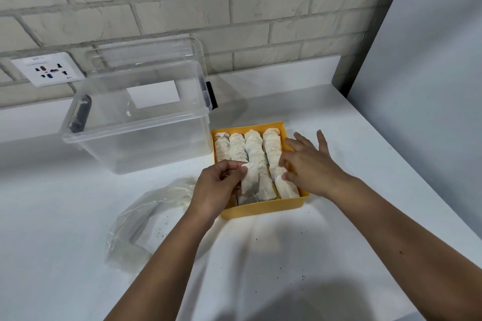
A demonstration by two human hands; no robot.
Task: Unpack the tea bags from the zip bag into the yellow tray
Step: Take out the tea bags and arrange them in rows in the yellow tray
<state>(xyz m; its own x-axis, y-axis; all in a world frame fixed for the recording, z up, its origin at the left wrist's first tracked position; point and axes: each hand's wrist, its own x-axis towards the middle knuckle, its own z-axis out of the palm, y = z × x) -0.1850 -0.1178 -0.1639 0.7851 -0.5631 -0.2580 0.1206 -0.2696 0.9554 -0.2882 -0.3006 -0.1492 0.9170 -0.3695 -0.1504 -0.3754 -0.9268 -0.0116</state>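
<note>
L hand (216,185) pinched one tea bag (249,180) by its top edge betw. thumb & fingertips, other fingers curled in; the bag hung over the near-left part of the yellow tray (263,207), its long axis running roughly near-far, same way as the rows. R hand (310,164) was open, fingers spread & fairly straight, gripping nothing, fingertips on the right-hand row of packed tea bags (253,146) near the tray's right wall, prob. steadying them. Tray sat mid-table (339,255) w/ four rows running near to far; far ends looked full. Any free room seemed to be at the near-left corner, right under the L hand, though the hand hid most of it. So the held bag had only to go down & slightly left, and the L hand was clearly the nearer one. Zip bag (146,221) lay slack on the table left of & nearer than the tray, just beside the L forearm; couldn't tell if any bags were inside. Task looked close to done. Writing: none legible on bags or tray; the wall socket plate (48,69) had small print, too small to read. Clear lidded box (135,143) stood far-left, just beside the tray.
</note>
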